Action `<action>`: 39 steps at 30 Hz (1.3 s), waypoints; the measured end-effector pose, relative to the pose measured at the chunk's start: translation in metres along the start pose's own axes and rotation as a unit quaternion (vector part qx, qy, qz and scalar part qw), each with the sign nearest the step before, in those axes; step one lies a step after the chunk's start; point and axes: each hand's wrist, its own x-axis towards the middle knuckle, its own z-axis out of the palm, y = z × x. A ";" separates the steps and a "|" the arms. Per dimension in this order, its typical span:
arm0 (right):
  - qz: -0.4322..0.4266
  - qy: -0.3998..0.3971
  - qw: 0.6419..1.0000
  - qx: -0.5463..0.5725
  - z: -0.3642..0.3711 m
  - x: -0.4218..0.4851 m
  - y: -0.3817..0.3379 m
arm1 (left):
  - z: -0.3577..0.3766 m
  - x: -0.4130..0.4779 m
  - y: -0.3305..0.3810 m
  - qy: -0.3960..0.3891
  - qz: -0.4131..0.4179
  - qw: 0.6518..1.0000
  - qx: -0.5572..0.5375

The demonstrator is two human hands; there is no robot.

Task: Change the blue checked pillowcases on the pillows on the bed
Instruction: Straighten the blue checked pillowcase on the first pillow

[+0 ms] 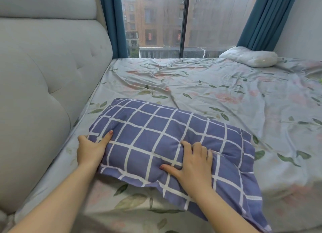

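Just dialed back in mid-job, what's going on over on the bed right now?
A person has both hands on the blue checked pillow, which lies on the floral sheet beside the padded headboard. The left hand grips the pillow's left end, thumb on top. The right hand bunches the fabric near the middle. The checked case is still on. A pale pillow lies in the far corner by the window.

Close left of pillow, headboard
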 end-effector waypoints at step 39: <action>0.179 -0.025 0.898 0.400 -0.028 0.021 0.018 | 0.002 -0.055 0.020 -0.104 0.083 0.991 0.006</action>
